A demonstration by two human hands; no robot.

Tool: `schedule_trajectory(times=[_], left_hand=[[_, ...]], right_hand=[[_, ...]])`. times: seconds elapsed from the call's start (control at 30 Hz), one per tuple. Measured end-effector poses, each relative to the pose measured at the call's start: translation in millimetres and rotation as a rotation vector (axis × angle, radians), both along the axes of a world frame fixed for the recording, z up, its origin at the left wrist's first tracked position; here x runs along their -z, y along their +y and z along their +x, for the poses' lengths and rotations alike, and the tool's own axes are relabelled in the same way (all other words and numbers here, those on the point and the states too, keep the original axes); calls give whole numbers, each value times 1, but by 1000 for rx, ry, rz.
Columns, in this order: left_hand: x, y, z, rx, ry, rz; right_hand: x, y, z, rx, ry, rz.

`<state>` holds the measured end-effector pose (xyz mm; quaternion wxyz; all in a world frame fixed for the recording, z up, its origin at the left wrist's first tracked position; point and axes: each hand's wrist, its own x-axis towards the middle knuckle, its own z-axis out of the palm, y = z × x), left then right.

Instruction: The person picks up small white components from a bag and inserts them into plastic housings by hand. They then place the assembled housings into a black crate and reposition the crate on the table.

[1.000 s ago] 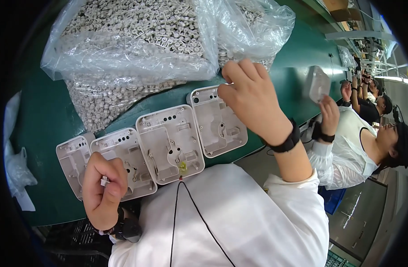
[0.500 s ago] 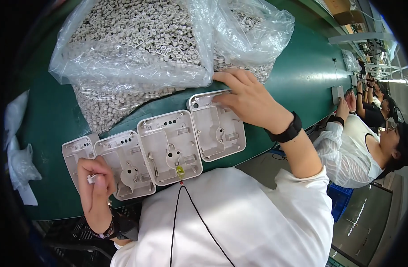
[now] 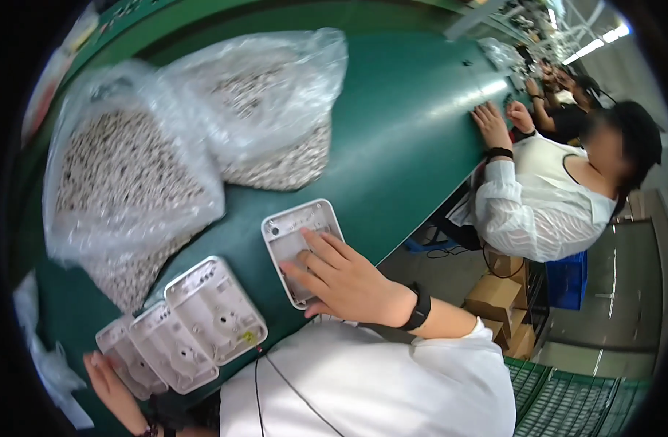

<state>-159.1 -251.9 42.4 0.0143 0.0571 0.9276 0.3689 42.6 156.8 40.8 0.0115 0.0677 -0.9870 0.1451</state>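
Your right hand point(image 3: 348, 282) now spreads its fingers over the rightmost white plastic housing point(image 3: 284, 245), which has separated from the other three housings point(image 3: 214, 309). Your left hand point(image 3: 112, 392) has shifted outside the leftmost; its grip can't be told.

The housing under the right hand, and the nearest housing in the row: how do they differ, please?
The separate housing is partly covered by the right hand, while no hand covers the row housing. The separate housing stands apart on the green table; the row housing sits close against its neighbour. A yellowish pendant shows in front of the row housing, not the separate housing. Both are pale, open-topped and round-cornered.
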Motion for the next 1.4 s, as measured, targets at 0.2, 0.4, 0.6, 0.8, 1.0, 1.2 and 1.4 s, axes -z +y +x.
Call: schedule_trajectory(times=[0.2, 0.4, 0.6, 0.8, 1.0, 1.2, 1.4], left_hand=[[-1, -23, -1, -333, 37, -546], [-3, 13, 22, -264, -73, -477], [6, 20, 35, -317, -105, -359], [37, 15, 44, -133, 5, -55], [3, 108, 61, 107, -107, -139], [-9, 138, 61, 198, -93, -164], [-49, 182, 56, 248, 103, -26]], right_hand=[[-6, 70, 31, 343, -49, 266], [-4, 169, 29, 469, 123, 402], [-6, 95, -21, 315, 406, 42], [2, 23, -19, -127, 0, -246], [-1, 50, -12, 68, 131, -35], [-6, 72, -10, 234, 88, -6], [-42, 51, -20, 315, 158, 30]])
